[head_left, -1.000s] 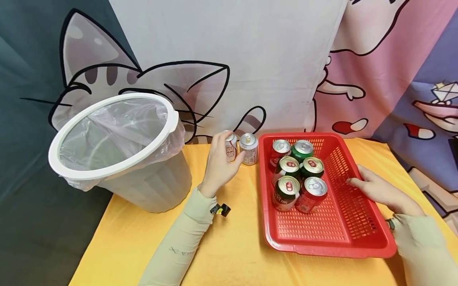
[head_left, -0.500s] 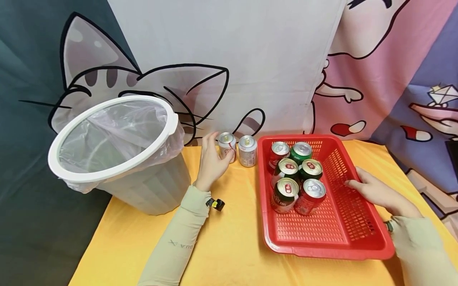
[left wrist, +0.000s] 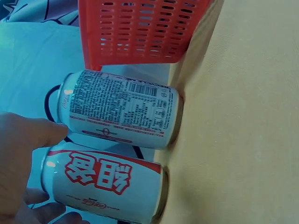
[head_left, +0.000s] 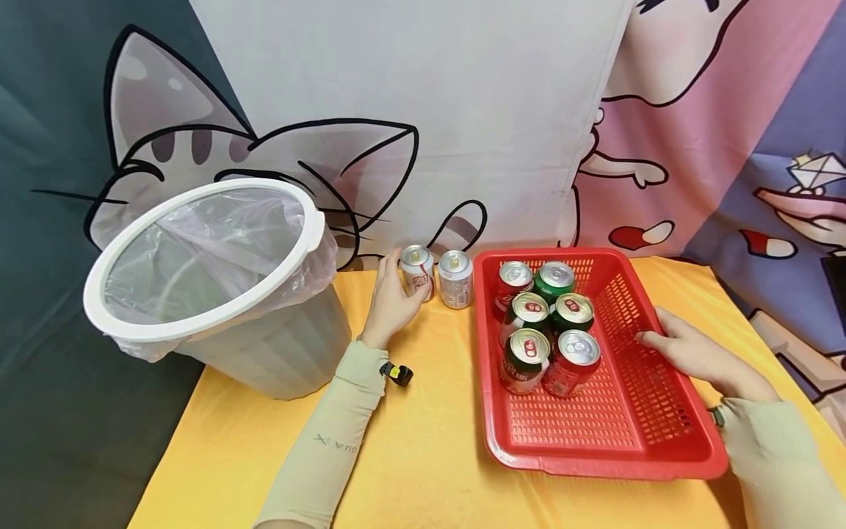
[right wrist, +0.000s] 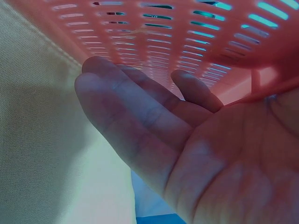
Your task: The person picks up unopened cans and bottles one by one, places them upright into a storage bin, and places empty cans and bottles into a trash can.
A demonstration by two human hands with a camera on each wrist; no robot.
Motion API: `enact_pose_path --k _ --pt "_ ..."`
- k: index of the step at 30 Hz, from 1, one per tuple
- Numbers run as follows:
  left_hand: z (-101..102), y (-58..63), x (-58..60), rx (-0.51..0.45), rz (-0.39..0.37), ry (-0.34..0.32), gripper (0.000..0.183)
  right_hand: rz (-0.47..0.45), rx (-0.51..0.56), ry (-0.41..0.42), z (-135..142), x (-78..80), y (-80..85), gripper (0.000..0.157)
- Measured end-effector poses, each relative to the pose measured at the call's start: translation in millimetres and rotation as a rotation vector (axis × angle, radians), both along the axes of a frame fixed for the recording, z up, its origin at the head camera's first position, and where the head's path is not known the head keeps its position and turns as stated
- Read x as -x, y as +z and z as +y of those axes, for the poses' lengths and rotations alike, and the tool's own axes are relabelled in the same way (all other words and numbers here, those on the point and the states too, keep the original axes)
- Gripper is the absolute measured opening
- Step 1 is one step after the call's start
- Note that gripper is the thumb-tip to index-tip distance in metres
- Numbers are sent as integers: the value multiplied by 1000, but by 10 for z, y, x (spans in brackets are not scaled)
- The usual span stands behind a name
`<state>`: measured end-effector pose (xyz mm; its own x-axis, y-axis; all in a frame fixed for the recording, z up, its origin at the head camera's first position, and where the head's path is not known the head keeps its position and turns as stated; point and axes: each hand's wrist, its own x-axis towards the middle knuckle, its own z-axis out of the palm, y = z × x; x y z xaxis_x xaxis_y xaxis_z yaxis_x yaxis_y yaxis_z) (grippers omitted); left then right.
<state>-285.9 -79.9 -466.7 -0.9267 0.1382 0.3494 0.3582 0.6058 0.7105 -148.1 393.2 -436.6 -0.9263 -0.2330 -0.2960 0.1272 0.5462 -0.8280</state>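
My left hand [head_left: 390, 303] is at the left one of two white drink cans [head_left: 418, 273] standing upright on the yellow cloth. In the left wrist view its fingers lie along the far side of this can [left wrist: 105, 184], while the thumb sits over the gap towards the second white can [left wrist: 124, 109]. My right hand [head_left: 703, 356] holds the right rim of a red plastic basket [head_left: 601, 463], thumb inside. Its other fingers [right wrist: 135, 107] reach under the slotted wall in the right wrist view. Several red and green cans [head_left: 526, 345] stand in the basket's left half.
A grey bin [head_left: 284, 353] with a white rim and a clear plastic liner stands on the left, its mouth open upward. Behind the yellow-covered table [head_left: 423, 448] hangs a printed cartoon cloth [head_left: 463, 88]. The second white can stands close to the basket's left wall.
My left hand has shifted left and down, so its fingers now lie beside the left white can, which sits slightly farther from the other one. My right hand stays on the basket.
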Motion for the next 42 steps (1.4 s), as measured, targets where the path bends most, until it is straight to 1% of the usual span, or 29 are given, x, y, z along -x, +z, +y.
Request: enact_pose_path --k 3,7,15,21,26,30,34,42 --pt "-3 -36 29 2 -16 0 87 -5 -12 -2 -10 1 7 55" --pt "11 -62 57 -13 -40 17 88 3 -34 -2 -29 0 13 54" --pt "39 -94 81 -48 -34 45 87 -13 -7 -5 -49 -2 10 56" --pt "36 -143 108 -77 -48 49 84 16 -27 -4 -49 0 11 53" --pt "43 -174 133 -109 -27 56 81 24 -33 -2 -49 4 5 54" --pt "71 -178 162 -113 -6 60 77 13 -9 -7 -27 -7 23 55" --pt "89 -189 170 -121 -8 70 73 10 5 -10 -18 -15 36 54" --pt "94 -204 159 -134 -15 79 70 9 -14 -18 -25 -12 28 56"
